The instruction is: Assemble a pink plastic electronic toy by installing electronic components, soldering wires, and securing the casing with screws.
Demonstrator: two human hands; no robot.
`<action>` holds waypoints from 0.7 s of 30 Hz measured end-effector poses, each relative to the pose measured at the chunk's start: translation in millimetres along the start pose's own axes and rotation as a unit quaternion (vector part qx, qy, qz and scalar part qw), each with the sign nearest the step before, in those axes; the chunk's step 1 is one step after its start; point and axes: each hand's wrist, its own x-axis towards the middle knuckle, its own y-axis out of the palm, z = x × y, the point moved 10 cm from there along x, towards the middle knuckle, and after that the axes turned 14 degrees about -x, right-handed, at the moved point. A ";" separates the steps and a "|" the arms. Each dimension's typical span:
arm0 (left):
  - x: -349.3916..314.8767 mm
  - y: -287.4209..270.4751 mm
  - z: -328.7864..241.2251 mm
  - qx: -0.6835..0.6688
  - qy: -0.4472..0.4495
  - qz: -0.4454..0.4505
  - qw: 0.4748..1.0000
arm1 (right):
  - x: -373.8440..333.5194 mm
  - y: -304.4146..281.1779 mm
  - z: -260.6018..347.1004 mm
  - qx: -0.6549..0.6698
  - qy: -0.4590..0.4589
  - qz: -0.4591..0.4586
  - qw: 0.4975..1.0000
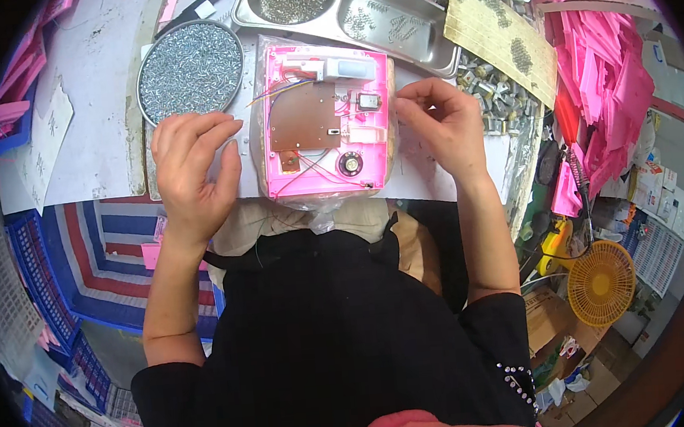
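At the near edge of the white worktable (104,152), centred before the person: one open pink plastic housing (325,118), lying flat on a clear plastic bag over a pale pad, interior upward. Inside it were a brown circuit board (302,116), a white block-shaped part (338,68) along the far edge, thin coloured wires and a small round black speaker (349,164) near the near edge.

Left hand (193,173): lay just left of the housing, fingers loosely curled, gripping nothing visible.

Right hand (443,121): at the housing's right edge, fingertips drawn together close to the rim; whether they pinched a small part could not be told.

Beyond the left hand: one round metal pan filled with silver screws (190,69). Beyond the housing: one compartmented steel tray holding small metal parts (342,9). Far right: a heap of pink plastic pieces (612,72). Lower right, on the floor: a yellow fan (601,283).
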 end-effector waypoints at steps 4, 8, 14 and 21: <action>-5.3 1.7 4.4 -0.007 -0.015 -0.005 1.000 | 5.7 9.5 18.3 -0.085 0.023 0.039 0.995; -5.3 4.8 2.5 -0.011 -0.020 -0.003 1.000 | 13.4 13.8 20.2 -0.144 -0.014 0.069 0.987; 11.9 4.4 12.7 -0.003 -0.030 -0.024 0.999 | 21.6 12.7 29.2 -0.144 -0.082 0.089 0.982; 31.6 41.8 4.3 0.026 -0.014 0.048 0.998 | 5.9 30.5 136.9 -0.312 -0.373 -0.126 0.865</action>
